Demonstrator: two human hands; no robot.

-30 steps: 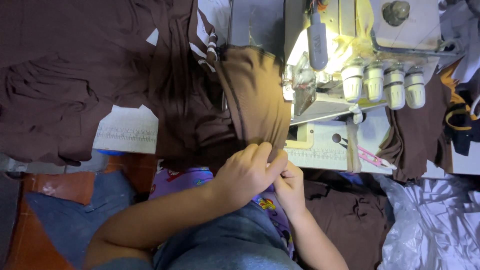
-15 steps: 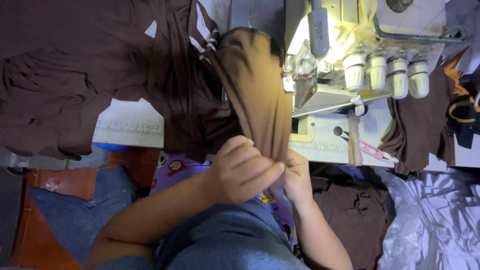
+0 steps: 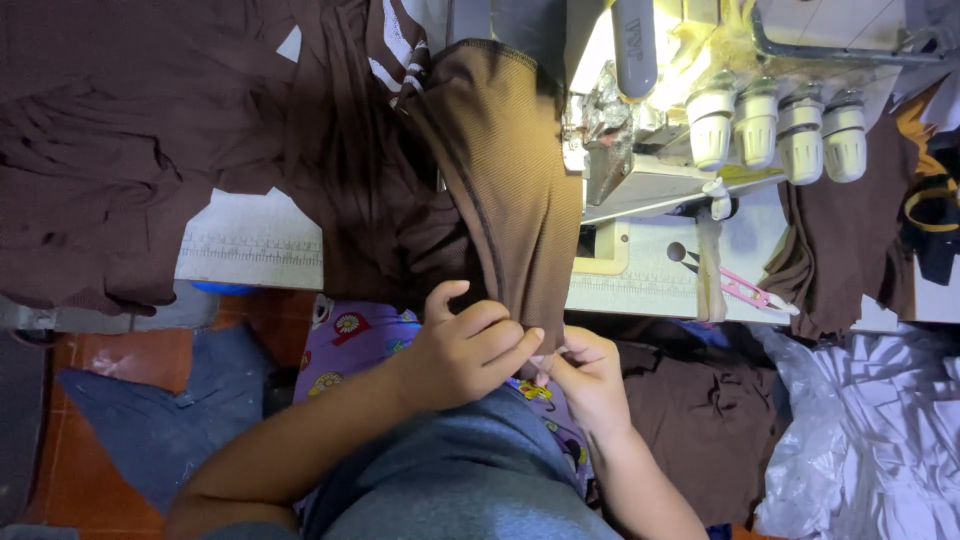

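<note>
A wide heap of dark brown cloth (image 3: 130,150) covers the left of the counter (image 3: 250,250), spilling over its near edge. To the right stands the sewing machine (image 3: 640,120), lit brightly, with four pale thread cones (image 3: 780,130) along its side. More brown pieces (image 3: 830,240) hang off the counter's right end, and crumpled clear plastic (image 3: 860,430) lies lower right.

The piece being worked is a lighter brown ribbed strip of fabric (image 3: 510,190). It runs from under the machine's head down over the counter's front edge to the person's lap. Its dark stitched seam shows along most of the length lying on the counter, so much of the sewing on this piece looks done; the bottom end held in the hands seems to be what is left, though the needle itself is hidden.

The left hand (image 3: 465,350) has its fingers curled together, pinching the strip's lower end. The right hand (image 3: 590,375) sits just beside it, thumb and fingers closed on the same end from below.

Small pink-handled snips (image 3: 745,290) lie on the counter right of the machine, untouched.
</note>
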